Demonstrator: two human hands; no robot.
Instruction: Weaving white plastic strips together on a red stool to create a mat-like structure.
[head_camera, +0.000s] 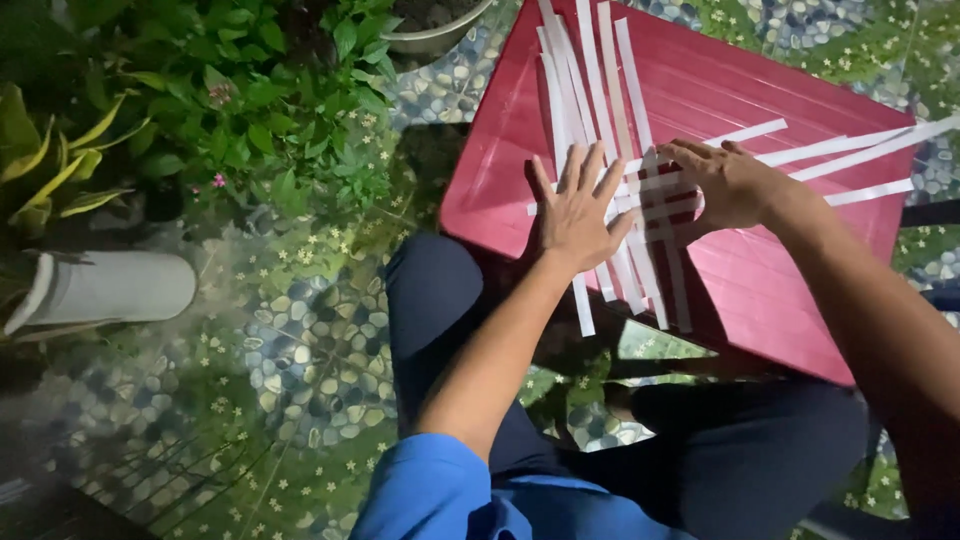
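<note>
Several long white paper strips (598, 70) lie crossed on a red plastic table (770, 270), some running lengthwise and others (840, 148) crosswise, interlaced near the middle. My left hand (577, 212) lies flat with its fingers spread, pressing down the lengthwise strips. My right hand (725, 183) rests on the crossing strips, fingertips bent onto one of them where the strips meet. Both hands sit close together. My knees in dark trousers show below the table's near edge.
Green leafy plants (250, 100) with small pink flowers fill the upper left. A white cylinder-shaped pot (110, 288) lies at the left. A grey pot rim (440, 35) shows at the top. The ground is pebble-patterned paving (310, 360).
</note>
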